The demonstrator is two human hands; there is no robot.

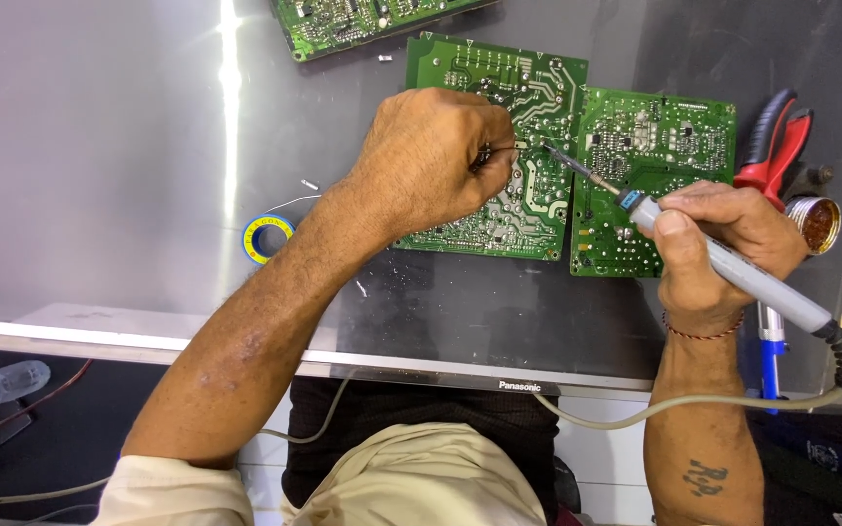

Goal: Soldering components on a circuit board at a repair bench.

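The right hand (723,239) is clamped around a grey soldering iron (733,268), its tip touching the middle green board (499,146). The left hand (431,156) rests curled on that board, fingers closed on something small and dark by the tip; what it is I cannot tell. A second board (655,175) lies touching on the right, a third (363,19) above. Red pliers (777,141), a flux tin (816,222) and a blue solder spool (267,238) lie nearby on the grey table (99,146)

Dark glossy panel (99,146) as worktop, three green circuit boards (499,146) toward far edge, blue solder spool (267,238) left of centre, red-handled pliers (775,141) and round tin (815,222) near right edge.
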